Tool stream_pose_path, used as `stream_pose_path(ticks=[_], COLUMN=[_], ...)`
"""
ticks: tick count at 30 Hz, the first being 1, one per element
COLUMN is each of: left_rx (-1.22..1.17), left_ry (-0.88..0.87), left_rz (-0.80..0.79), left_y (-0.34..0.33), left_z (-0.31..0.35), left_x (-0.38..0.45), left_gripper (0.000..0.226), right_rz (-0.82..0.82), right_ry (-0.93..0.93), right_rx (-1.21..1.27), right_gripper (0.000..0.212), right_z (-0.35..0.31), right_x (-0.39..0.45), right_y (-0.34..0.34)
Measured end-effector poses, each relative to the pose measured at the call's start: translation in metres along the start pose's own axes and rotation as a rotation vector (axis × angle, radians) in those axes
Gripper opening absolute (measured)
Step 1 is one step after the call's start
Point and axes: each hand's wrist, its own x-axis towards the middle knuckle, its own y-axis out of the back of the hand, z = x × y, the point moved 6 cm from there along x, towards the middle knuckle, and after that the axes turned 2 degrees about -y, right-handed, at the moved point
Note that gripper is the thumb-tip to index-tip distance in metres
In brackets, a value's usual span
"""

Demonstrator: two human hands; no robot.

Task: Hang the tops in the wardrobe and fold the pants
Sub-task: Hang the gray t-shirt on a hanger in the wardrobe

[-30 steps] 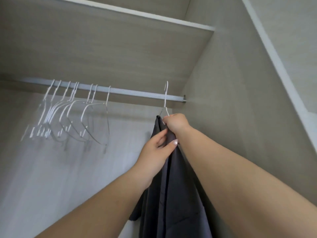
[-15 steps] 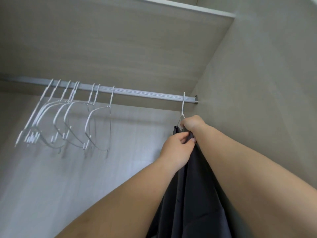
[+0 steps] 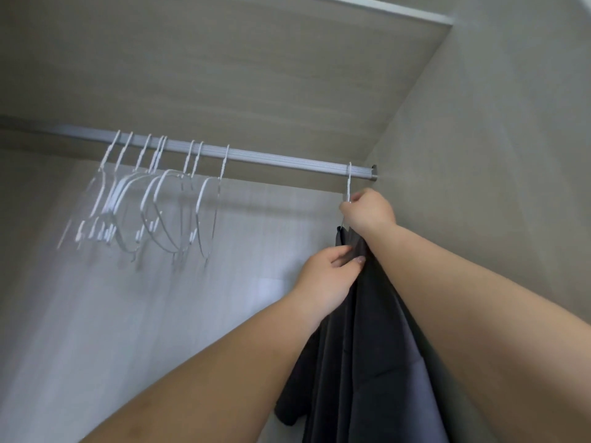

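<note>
Dark grey top (image 3: pixel 367 362) hangs on white hanger (image 3: pixel 349 183), hooked at rail (image 3: pixel 271 158) far right end, near wardrobe side wall. Right hand (image 3: pixel 367 212) pinches hanger neck, likely steadying hook. Left hand (image 3: pixel 329 276) pinches collar fabric, probably straightening drape. Empty hangers (image 3: pixel 153 199) well apart, left.

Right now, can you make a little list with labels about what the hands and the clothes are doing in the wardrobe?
place: inside a wardrobe
rail: metal, runs to the right wall
dark top: on a white hanger hooked at the rail's right end
right hand: grips that hanger's neck
left hand: pinches the top's fabric
empty hangers: white bunch hanging further left
</note>
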Motion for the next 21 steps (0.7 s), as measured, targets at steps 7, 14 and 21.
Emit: stream_pose_path(ticks=[7, 14, 21], left_rx=[0.012, 0.061, 0.238], left_ry=[0.111, 0.298, 0.426], left_rz=[0.132, 0.309, 0.503], left_y=[0.062, 0.135, 0.192], left_z=[0.005, 0.001, 0.044], left_x=[-0.076, -0.188, -0.324], left_gripper=[0.031, 0.022, 0.025], right_rz=[0.101, -0.324, -0.663], right_ry=[0.401, 0.418, 0.426], right_rx=[-0.052, 0.175, 0.439], right_gripper=[0.038, 0.036, 0.039], right_z=[-0.064, -0.090, -0.118], right_x=[-0.101, -0.232, -0.357], right_y=[0.022, -0.013, -0.022])
